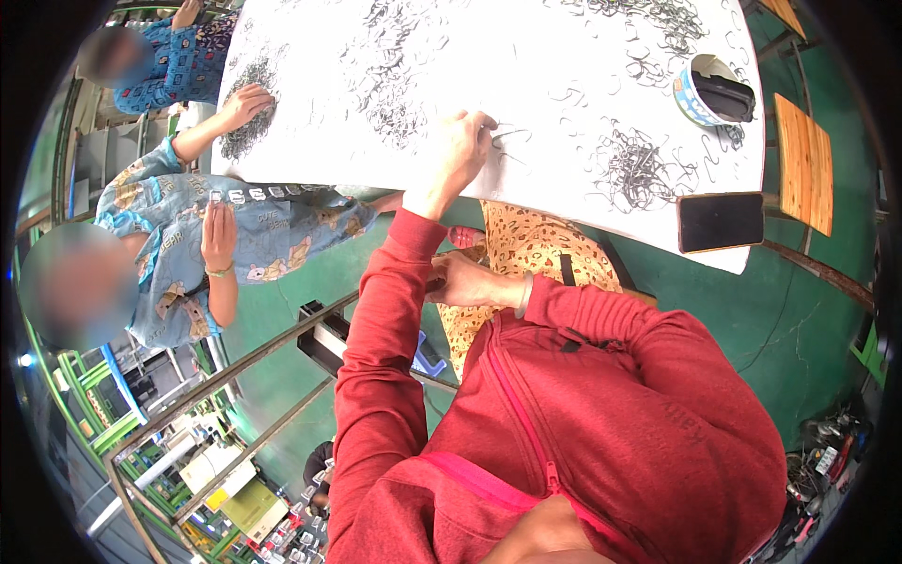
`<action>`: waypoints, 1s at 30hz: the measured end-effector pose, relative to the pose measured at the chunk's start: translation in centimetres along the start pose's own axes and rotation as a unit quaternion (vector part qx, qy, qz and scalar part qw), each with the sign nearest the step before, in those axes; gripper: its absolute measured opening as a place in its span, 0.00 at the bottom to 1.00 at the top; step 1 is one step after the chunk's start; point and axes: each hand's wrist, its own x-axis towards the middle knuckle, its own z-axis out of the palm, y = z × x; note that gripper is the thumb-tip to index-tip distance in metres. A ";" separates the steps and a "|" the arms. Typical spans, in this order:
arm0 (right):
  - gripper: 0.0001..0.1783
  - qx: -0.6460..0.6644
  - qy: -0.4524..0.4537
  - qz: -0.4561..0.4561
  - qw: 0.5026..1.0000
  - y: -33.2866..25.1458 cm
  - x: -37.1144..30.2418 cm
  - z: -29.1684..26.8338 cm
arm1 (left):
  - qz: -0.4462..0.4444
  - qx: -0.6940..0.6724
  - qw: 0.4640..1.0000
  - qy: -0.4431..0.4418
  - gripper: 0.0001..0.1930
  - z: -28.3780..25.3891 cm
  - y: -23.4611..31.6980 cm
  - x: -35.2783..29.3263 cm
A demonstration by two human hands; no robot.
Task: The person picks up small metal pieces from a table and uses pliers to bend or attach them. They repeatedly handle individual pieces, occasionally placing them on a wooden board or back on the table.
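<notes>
My left hand (458,158) rests over the white tabletop (554,169), its fingers curled together near a few thin dark curved strips (510,132). Whether a strip is between the fingertips is too small to tell. My right hand (467,283) is low beside my left forearm, above my lap and below the table's edge. Its fingers are bent closed, and their tips are partly hidden behind the left sleeve, so what they hold cannot be made out. Loose piles of thin black curved strips (639,169) are scattered over the table, with another pile (390,103) left of centre.
A blue-and-white tub (693,94) with a black object inside stands at the right. A dark-screened phone (721,223) lies at the near right corner. Two people sit at the left; one hand (246,103) touches a pile. Wooden stools (803,164) are at the right.
</notes>
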 end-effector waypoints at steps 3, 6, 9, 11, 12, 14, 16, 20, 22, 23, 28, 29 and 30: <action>0.13 -0.050 0.003 -0.009 0.999 0.4 0.0 -0.1 | -0.020 0.002 1.000 -0.005 0.07 0.6 0.4 -0.2; 0.13 -0.158 0.006 -0.037 0.987 0.6 0.2 -0.5 | 0.016 0.053 0.998 0.000 0.06 1.2 0.7 0.0; 0.13 -0.158 0.059 -0.107 0.980 2.4 0.6 -0.1 | 0.077 0.132 0.988 0.024 0.07 1.8 0.8 0.0; 0.13 -0.160 0.080 -0.135 0.975 1.9 0.7 0.2 | 0.094 0.184 0.978 0.015 0.10 2.1 0.7 -0.3; 0.13 -0.165 0.082 -0.138 0.973 2.0 0.7 0.4 | 0.085 0.190 0.978 0.017 0.10 2.2 0.7 -0.5; 0.13 -0.186 0.056 -0.105 0.975 2.3 0.8 0.1 | 0.073 0.201 0.977 0.023 0.09 1.6 1.5 -0.4; 0.12 -0.190 0.019 -0.074 0.979 1.0 0.4 -0.1 | 0.036 0.154 0.987 0.029 0.06 0.9 0.8 -1.2; 0.08 -0.082 0.008 0.019 0.996 -0.7 -0.2 -0.1 | -0.012 0.111 0.994 -0.018 0.05 -1.3 0.0 -3.4; 0.07 -0.108 -0.018 -0.020 0.994 -0.8 0.0 -0.2 | 0.018 0.146 0.989 -0.008 0.06 -1.4 -1.6 -3.9; 0.08 -0.130 -0.024 -0.035 0.991 -0.8 0.0 -0.1 | 0.032 0.165 0.986 -0.002 0.07 -1.3 -2.1 -4.0; 0.08 -0.083 -0.003 -0.018 0.996 -0.7 -0.4 -0.3 | 0.089 0.092 0.991 0.039 0.07 -1.8 1.9 1.0; 0.08 -0.119 0.011 -0.053 0.991 -0.4 -0.3 -0.1 | 0.106 0.070 0.991 0.045 0.07 -1.6 2.9 2.6; 0.08 -0.157 0.026 -0.087 0.983 0.6 0.0 0.0 | 0.150 0.039 0.987 0.049 0.06 -0.7 3.6 4.4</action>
